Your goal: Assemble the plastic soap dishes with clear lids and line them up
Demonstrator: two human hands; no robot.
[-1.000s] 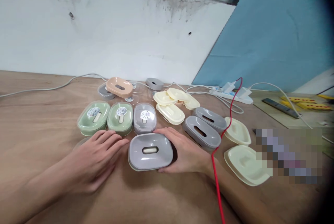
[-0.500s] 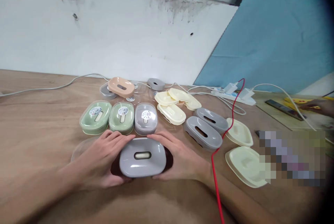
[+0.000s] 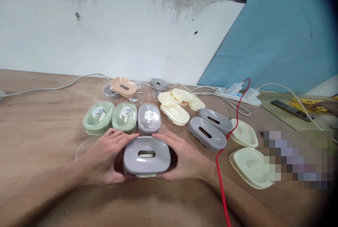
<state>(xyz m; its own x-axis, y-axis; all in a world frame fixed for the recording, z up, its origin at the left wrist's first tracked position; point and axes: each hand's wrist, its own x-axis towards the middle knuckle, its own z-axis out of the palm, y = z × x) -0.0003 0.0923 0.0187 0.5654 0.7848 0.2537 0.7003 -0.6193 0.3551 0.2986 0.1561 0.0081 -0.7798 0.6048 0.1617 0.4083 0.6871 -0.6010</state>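
Note:
A grey oval box [image 3: 146,154] with a slot in its lid and a cream base under it sits on the wooden table [image 3: 39,114] in front of me. My left hand [image 3: 105,158] grips its left side and my right hand [image 3: 186,158] grips its right side, fingers curled round the edges. Just behind the grey box stands a row of closed boxes with clear covers and round stickers: two green boxes [image 3: 98,117] [image 3: 124,116] and one grey stickered box [image 3: 149,117].
Two grey lids [image 3: 206,134] and cream trays [image 3: 249,167] lie to the right. More cream trays [image 3: 175,113], a peach lid [image 3: 123,86] and grey pieces lie farther back. A red cable [image 3: 220,170] crosses my right wrist. White cables and a power strip [image 3: 239,96] run along the wall.
My left hand came off the table and closed on the grey box's left side. Both hands drew the box slightly left and toward me.

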